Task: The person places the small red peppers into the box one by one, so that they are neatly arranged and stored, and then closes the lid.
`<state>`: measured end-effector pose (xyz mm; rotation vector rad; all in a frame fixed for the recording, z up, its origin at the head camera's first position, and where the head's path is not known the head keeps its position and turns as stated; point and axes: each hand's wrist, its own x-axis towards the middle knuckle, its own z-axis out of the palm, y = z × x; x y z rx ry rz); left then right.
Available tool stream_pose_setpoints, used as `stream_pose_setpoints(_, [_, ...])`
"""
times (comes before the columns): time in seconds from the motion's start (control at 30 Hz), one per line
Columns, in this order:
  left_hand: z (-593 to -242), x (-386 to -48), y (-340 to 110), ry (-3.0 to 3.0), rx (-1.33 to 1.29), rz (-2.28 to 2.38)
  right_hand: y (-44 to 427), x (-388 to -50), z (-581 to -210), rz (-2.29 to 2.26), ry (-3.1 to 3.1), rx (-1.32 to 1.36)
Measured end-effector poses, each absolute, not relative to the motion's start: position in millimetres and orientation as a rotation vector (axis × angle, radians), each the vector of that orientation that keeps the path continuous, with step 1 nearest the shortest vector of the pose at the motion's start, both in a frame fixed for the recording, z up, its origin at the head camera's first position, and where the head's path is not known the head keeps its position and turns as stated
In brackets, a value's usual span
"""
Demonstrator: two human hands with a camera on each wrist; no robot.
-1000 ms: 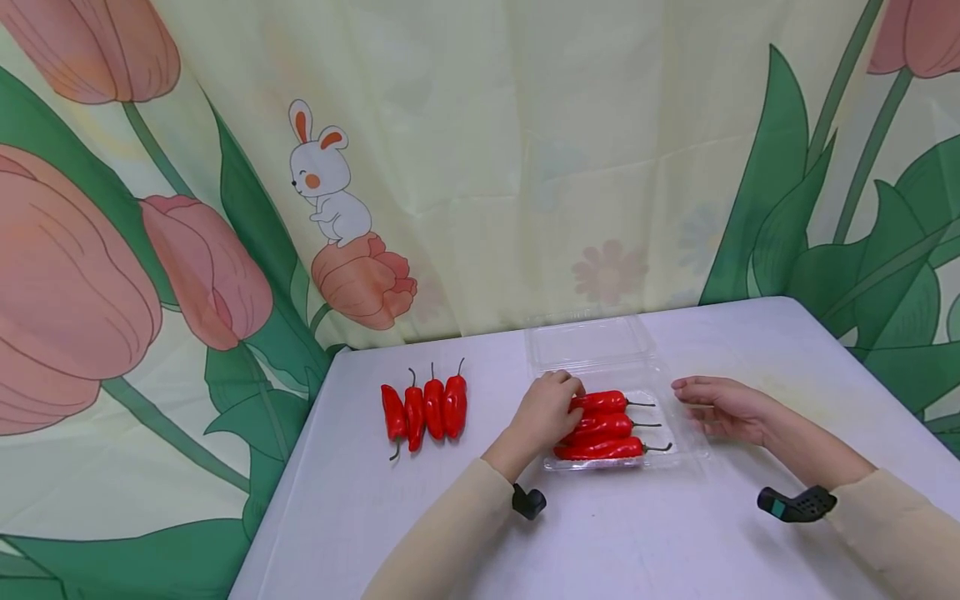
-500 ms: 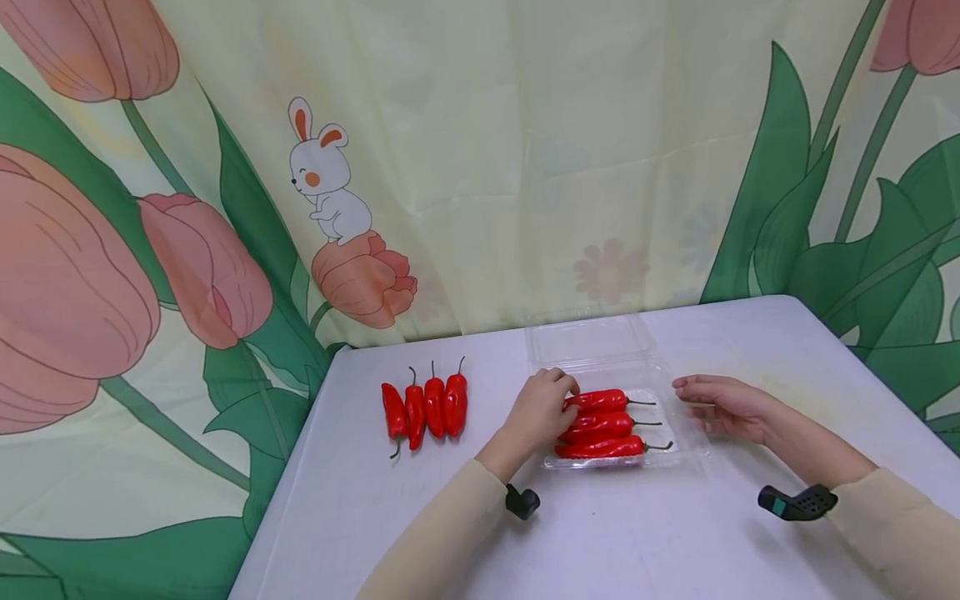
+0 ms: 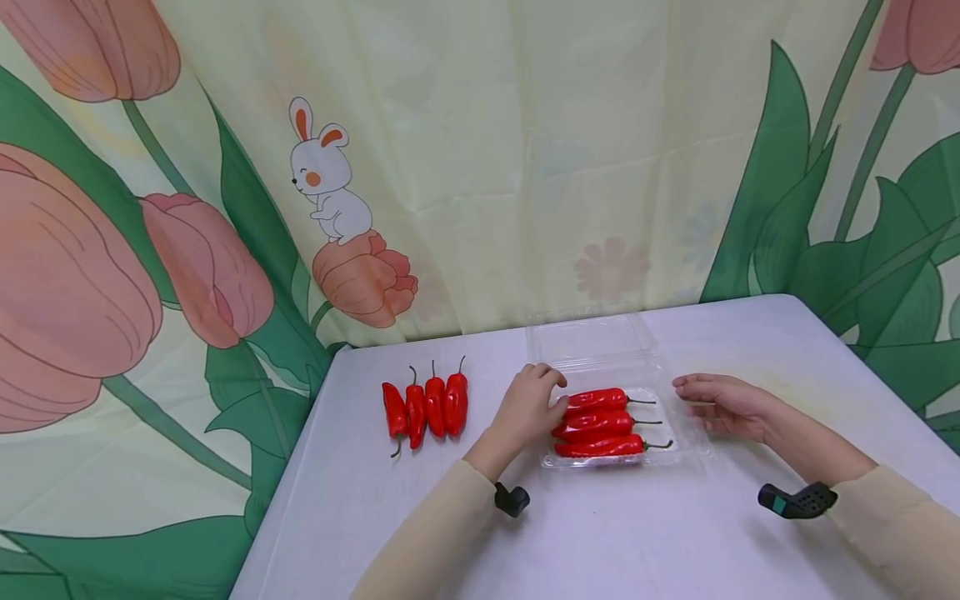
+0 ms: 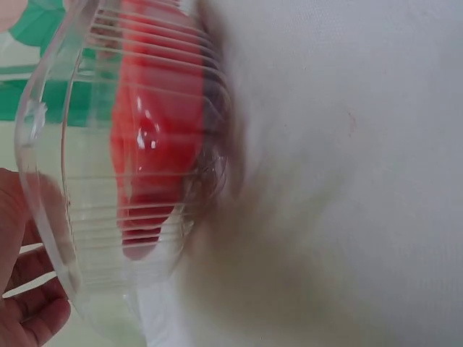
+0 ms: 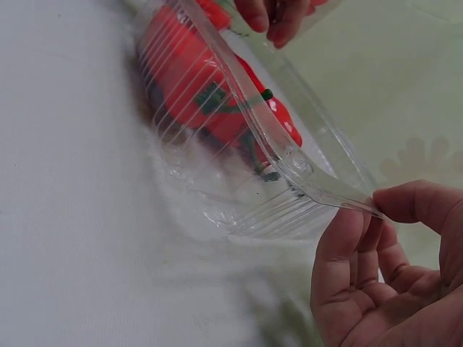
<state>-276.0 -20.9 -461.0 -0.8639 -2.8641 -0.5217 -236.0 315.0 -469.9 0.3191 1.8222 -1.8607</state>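
A clear plastic clamshell box point(image 3: 681, 435) lies on the table with its lid laid back. Three red chili peppers point(image 3: 600, 427) sit side by side in it, stems to the right. My left hand point(image 3: 523, 407) is just at the box's left side, fingers loosely bent and holding nothing; in the left wrist view, that hand point(image 4: 25, 282) shows past the plastic rim. With thumb and fingers, my right hand point(image 5: 394, 271) pinches the box's right corner, as the right wrist view shows. From the head, the right hand point(image 3: 727, 407) appears beside the right rim.
Several more red chili peppers point(image 3: 424, 408) lie in a row on the left of the white-covered table point(image 3: 337, 500). The box's clear lid point(image 3: 592, 340) reaches back towards the printed curtain point(image 3: 465, 167), which hangs behind the table's rear edge.
My left hand has let go of the rearmost chili pepper in the box and drawn back to the left. The right hand has stayed at the box's right side.
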Motion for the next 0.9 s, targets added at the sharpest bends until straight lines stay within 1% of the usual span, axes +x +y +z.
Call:
stream_pose_setpoints(0.5, [-468, -280, -39, -2.815, -0.782, -0.585, 316, -239, -473, -1.868, 1.811, 0.316])
stream_pose_setpoints(0.9, [-473, -282, -55, -2.748, -0.723, -0.5, 316, -238, -474, -1.864, 1.818, 0.313])
